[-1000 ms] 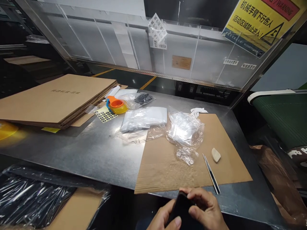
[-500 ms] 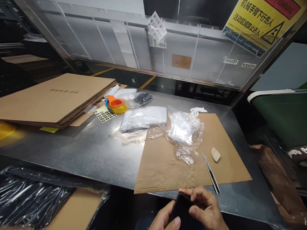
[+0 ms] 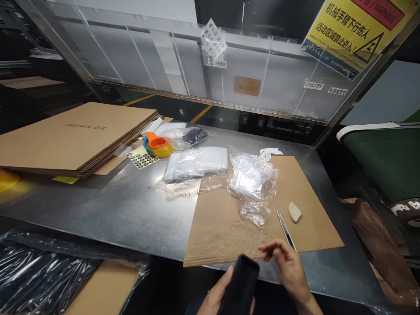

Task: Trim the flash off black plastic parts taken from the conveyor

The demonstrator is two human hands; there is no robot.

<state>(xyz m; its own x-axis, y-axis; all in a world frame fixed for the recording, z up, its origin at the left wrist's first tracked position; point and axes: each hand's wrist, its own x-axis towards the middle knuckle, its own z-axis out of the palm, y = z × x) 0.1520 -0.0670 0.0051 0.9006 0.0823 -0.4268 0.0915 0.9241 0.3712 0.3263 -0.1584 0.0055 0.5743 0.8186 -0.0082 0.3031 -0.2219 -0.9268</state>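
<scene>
So the biggest thing there was the silver-grey metal table (image 3: 131, 223), and the work sat right at its near edge. A flat brown corrugated cardboard sheet (image 3: 223, 232) covered part of it, which looked like a decent soft spot to rest something on, better than bare metal imo. A crumpled clear plastic bag (image 3: 251, 175) lay on that sheet, far enough off not to snag anything.

Right hand (image 3: 290, 267) was let go, fingers loosely bent and a bit blurry, nothing visible in it. Left hand (image 3: 218, 293) did all the holding, thumb along one side of the black rectangular case with rounded corners and a raised rim (image 3: 241, 284), tipped up in front of the table edge. I'd say a snug grip on the sides was the way to go, no squeezing, rim left free.

Main thing to watch, I reckon: the slim silver-and-black utility knife (image 3: 286, 230) was right by the right hand, partly hidden, couldn't tell if they touched. Worth giving that blade room. The little beige wedge-shaped piece (image 3: 294, 212) beside it seemed harmless.
</scene>
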